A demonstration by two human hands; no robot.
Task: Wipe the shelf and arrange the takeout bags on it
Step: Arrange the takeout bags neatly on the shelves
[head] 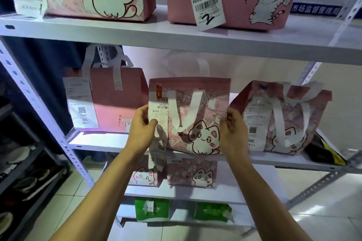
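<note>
Both grips hold middle bag: left hand pinches receipt edge, right hand its right side. Middle shelf carries three bags; no cloth visible, wiping likely done.

The two pink bags on the top shelf are cut off above by the frame. The print on the long receipt hanging from the middle bag is too blurred to read. A dark thing with yellow sits half hidden behind the right bag, perhaps another bag. The left hand covers the middle bag's left edge.
</note>
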